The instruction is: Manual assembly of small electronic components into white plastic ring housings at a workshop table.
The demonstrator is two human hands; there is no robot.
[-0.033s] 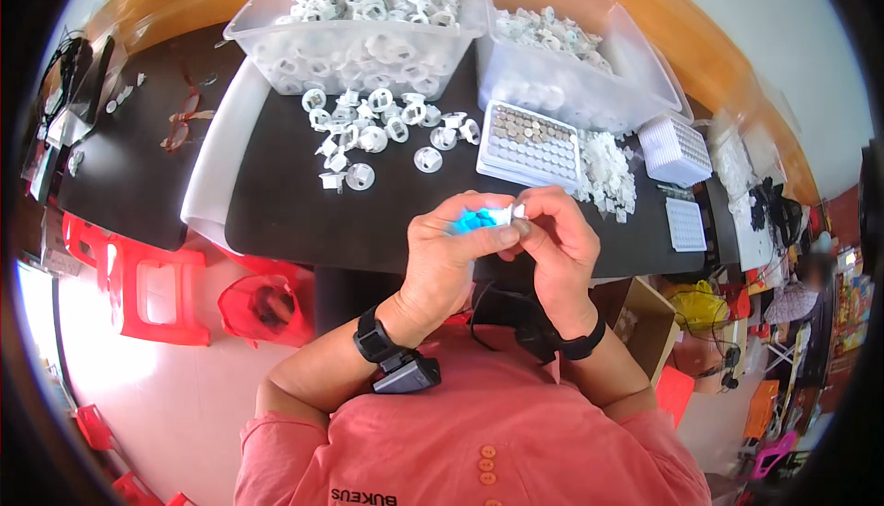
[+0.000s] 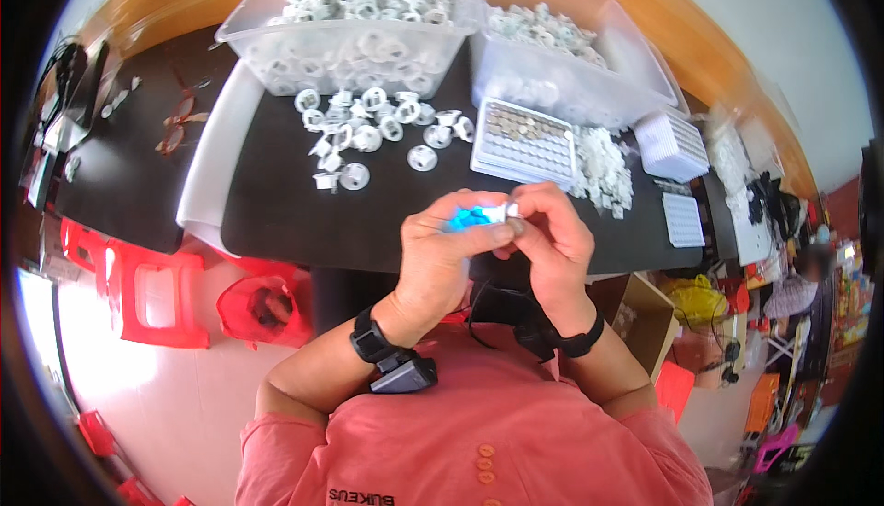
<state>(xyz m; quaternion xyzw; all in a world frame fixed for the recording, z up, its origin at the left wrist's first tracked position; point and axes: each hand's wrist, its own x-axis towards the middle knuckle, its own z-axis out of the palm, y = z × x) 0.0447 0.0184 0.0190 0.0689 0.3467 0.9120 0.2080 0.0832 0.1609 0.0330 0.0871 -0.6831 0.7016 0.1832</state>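
In front of my chest, over the near edge of the dark table [image 2: 304,221], both hands meet at a small white plastic piece [image 2: 498,214]. My left hand [image 2: 442,246] is closed round it, thumb against fingers, and a bright blue light glows inside the grip. The thumb and fingers of my right hand [image 2: 557,239] pinch the piece's right end; fingertips hide what exactly lies between them. Beyond the hands stands a white tray [image 2: 520,168] with round silver button cells in its far rows. Loose white round plastic parts [image 2: 366,138] lie to its left.
Two clear plastic bins, one at the back left [image 2: 350,59] and one at the back right [image 2: 571,78], hold many white parts. Right of the tray are a heap of small white pieces [image 2: 603,170], stacked trays [image 2: 670,145] and a single tray [image 2: 683,221]. Red stools [image 2: 158,299] stand at left.
The whole view has shifted slightly, so everything on the table sits a little farther left. Both hands keep nearly the same grip on the white piece, and the blue light still glows.
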